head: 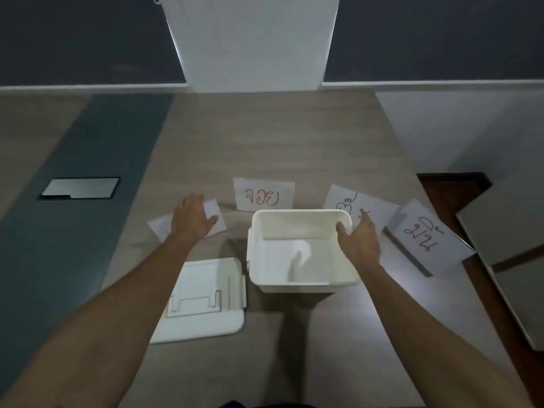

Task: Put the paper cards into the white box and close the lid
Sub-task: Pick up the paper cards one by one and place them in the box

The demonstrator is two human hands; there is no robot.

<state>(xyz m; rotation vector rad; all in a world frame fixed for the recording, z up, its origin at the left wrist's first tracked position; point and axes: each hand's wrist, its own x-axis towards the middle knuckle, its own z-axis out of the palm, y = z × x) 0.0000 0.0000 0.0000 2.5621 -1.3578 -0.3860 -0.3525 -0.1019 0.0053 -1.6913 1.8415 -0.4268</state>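
An open, empty white box (303,285) stands in the middle of the wooden table. Its white lid (203,301) lies flat to the left, nearer me. Several white paper cards with handwriting lie beyond the box: one at the left (159,226) under my left hand (191,217), one in the middle (263,194), one at the right (379,209) partly under my right hand (360,240), and one at the far right (424,235). My left hand rests flat on the left card, fingers spread. My right hand grips the box's right rim, thumb inside.
A metal flap (79,188) sits in a dark strip of the table at the left. The table's right edge runs close to the far-right card, with a grey chair or panel (506,231) beyond it. A white pillar (253,39) stands behind the table.
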